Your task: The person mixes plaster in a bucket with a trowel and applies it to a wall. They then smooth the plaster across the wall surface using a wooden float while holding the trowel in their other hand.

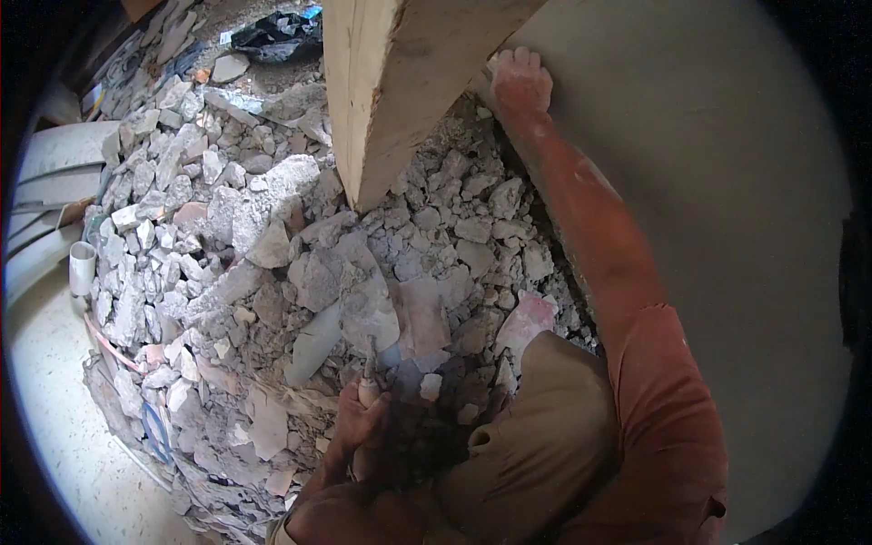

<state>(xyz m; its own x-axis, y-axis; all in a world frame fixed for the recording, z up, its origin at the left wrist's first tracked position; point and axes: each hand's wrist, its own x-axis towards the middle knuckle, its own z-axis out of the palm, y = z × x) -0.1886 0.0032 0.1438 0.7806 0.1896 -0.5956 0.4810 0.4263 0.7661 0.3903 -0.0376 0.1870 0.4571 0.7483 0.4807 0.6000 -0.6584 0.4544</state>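
Observation:
My left hand (360, 420), low in the middle, is closed around the handle of a trowel. The trowel's grey, dusty blade (371, 304) points away from me over the rubble. My right arm stretches far forward along the grey wall (718, 182). At its end my right hand (523, 82), dusty with fingers curled, rests against the wall near the pale post (386, 82). Whatever it may grip is hidden. My bent knee (563, 381) is between the two arms, beside a pinkish broken piece (529, 318).
Broken rubble (218, 218) is heaped along the wall and around the post. To the left are a white pipe piece (82, 268), long curved pale pieces (64, 150) and a speckled floor (54, 400). A black plastic bag (277, 36) lies at the back.

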